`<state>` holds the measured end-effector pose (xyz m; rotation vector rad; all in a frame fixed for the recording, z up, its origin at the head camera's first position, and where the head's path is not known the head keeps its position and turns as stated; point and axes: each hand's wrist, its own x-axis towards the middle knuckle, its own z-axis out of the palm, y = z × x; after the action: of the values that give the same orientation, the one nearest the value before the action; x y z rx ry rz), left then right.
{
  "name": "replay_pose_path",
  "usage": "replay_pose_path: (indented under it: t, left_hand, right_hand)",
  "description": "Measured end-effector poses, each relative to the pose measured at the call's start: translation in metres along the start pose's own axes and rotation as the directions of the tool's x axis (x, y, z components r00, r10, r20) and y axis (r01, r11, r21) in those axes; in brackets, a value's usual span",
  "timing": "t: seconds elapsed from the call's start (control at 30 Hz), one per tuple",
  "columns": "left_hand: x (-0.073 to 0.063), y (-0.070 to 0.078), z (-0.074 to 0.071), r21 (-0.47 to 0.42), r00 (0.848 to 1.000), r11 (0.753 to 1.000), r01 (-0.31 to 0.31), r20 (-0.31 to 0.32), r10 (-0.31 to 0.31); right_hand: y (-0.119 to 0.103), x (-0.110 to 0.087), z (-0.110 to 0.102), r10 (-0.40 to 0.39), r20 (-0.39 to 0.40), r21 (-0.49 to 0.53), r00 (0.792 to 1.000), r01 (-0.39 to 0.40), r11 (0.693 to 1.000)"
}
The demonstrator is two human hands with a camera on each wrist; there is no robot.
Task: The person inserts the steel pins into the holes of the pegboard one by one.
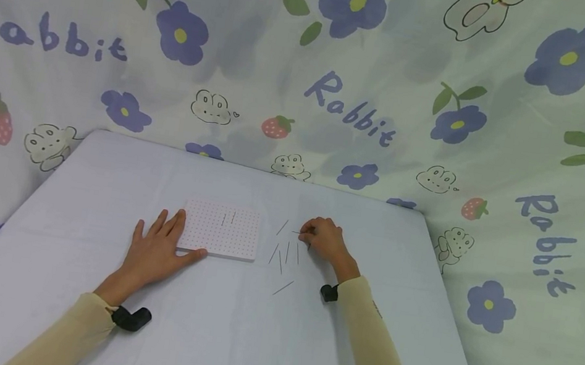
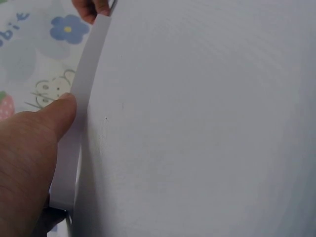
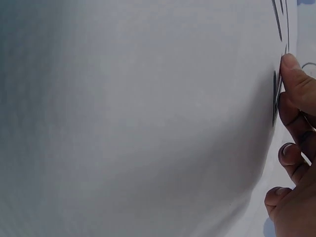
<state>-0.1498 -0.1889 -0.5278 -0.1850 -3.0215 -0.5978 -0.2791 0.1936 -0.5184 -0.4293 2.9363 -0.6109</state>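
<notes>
Since these thin straight dark sticks (image 1: 287, 252) look needle-fine, we'd guess they're super light and fairly stiff, and probably a bit slippery; we can't tell if they're metal or plastic. They're scattered on the white table (image 1: 226, 335), just right of the white rectangular board with rows of small dots (image 1: 206, 236). Two similar dark sticks (image 1: 223, 219) show on the board, upright or flat, we can't say. The right hand (image 1: 326, 240) has thumb and fingertip pinching one thin dark stick (image 1: 295, 231), and we'd go for that too: tips only, gentle squeeze, in case it bends. The left hand (image 1: 156, 251) is spread against the board's left edge, thumb along the near side. The board itself looks rigid, so we'd hold it by its edges.
</notes>
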Motion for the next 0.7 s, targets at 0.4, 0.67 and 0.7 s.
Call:
replay_pose_path:
  t: [0.4, 0.67, 0.7]
  left_hand:
    - [-0.0001, -0.0001, 0.0002, 0.003, 1.000, 1.000, -0.001, -0.003, 0.001]
    - [0.0006, -0.0019, 0.0026, 0.004, 1.000, 1.000, -0.001, -0.010, 0.002]
    - [0.0008, -0.0022, 0.0028, 0.008, 1.000, 1.000, -0.003, -0.012, 0.003]
  right_hand:
    - [-0.0006, -0.0007, 0.0024, 0.021, -0.004, -0.003, 1.000, -0.021, 1.000]
    - [-0.0040, -0.0004, 0.0027, 0.022, -0.030, -0.029, 0.999, -0.023, 0.999]
    - [-0.0048, -0.0004, 0.0026, 0.023, -0.032, -0.031, 0.999, -0.024, 0.999]
